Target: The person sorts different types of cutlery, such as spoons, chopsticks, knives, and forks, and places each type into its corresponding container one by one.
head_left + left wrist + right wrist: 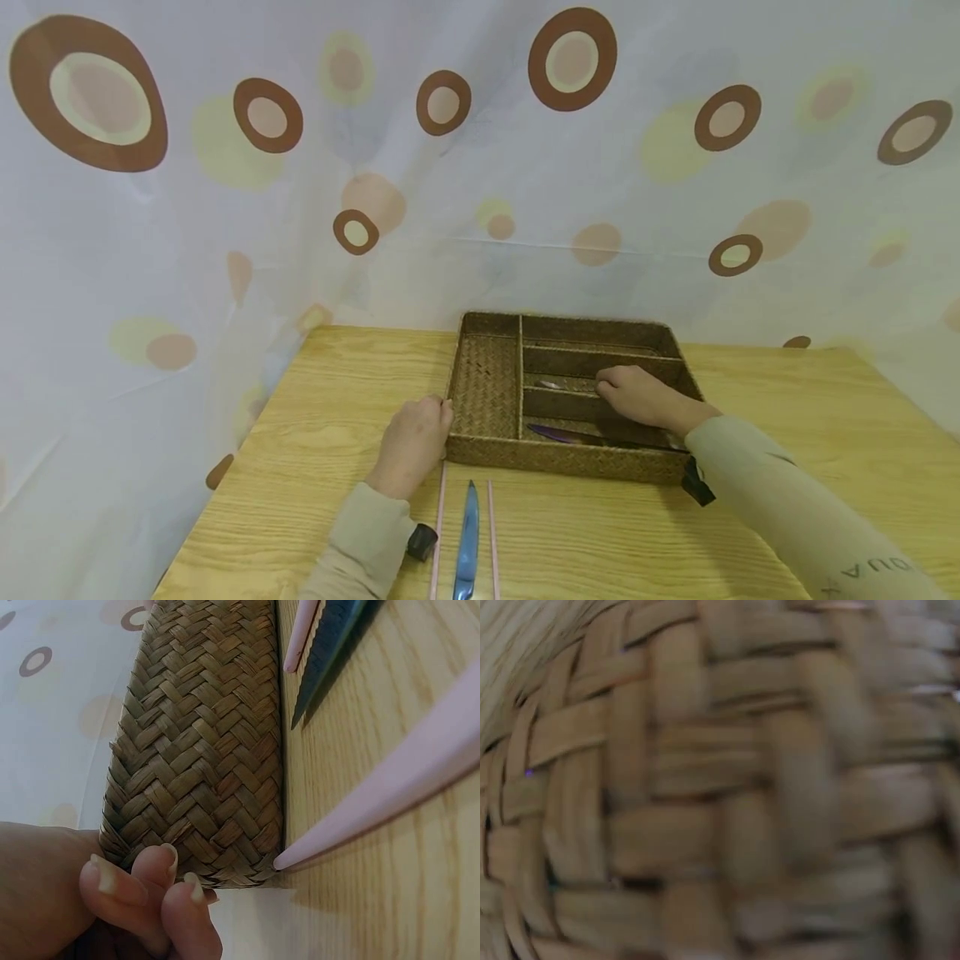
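A woven tray (483,375) with several compartments stands on the table. My left hand (416,437) grips its front left corner; in the left wrist view the fingertips (187,900) curl against the woven wall (199,750). My right hand (637,396) reaches into the middle right compartment, fingers curled at a shiny silvery utensil (551,385). Its kind is hard to tell, since the hand covers the rest. A purple-bladed knife (551,432) lies in the front right compartment. Blurred weave (720,780) fills most of the right wrist view.
On the wooden table (300,442), before the tray, a blue-bladed knife (467,537) lies between two thin pink strips, a left strip (438,533) and a right strip (492,537). A patterned curtain (487,167) hangs behind the table and along its sides.
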Tool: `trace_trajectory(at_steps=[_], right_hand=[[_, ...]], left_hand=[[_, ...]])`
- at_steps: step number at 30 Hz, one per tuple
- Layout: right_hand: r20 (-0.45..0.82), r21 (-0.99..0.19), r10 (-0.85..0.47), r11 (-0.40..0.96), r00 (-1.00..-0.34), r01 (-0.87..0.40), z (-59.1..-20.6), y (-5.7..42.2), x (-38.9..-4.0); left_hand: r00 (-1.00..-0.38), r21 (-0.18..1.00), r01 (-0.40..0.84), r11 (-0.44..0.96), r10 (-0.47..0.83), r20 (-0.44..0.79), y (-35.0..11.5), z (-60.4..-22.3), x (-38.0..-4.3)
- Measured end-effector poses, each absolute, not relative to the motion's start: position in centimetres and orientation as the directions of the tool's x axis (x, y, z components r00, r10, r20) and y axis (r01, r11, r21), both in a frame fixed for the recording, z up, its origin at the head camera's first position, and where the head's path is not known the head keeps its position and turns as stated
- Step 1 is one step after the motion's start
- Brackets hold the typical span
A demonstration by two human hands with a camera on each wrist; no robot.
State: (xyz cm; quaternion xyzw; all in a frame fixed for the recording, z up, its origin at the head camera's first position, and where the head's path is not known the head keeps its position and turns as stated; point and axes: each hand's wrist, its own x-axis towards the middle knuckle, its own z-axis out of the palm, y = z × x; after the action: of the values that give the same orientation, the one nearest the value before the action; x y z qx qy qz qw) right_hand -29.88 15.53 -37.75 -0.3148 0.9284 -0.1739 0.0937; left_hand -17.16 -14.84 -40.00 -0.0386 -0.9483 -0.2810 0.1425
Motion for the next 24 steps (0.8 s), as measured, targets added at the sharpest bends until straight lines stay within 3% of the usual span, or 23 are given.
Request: trace_trajectory(at_steps=[6, 24], right_hand=[[-0.122, -0.372, -0.573, 0.783, -0.81, -0.498, -38.2, 15.7, -30.0], [-0.07, -0.263, -0.571, 0.801, -0.818, -0.537, -39.0, 15.7, -29.7]], left_hand=[[-0.95, 0.519, 0.175, 0.837, 0.005, 0.312, -14.8, -39.9, -17.2], [-0.96, 0.511, 0.124, 0.851, -0.027, 0.277, -14.7, -39.9, -17.2]])
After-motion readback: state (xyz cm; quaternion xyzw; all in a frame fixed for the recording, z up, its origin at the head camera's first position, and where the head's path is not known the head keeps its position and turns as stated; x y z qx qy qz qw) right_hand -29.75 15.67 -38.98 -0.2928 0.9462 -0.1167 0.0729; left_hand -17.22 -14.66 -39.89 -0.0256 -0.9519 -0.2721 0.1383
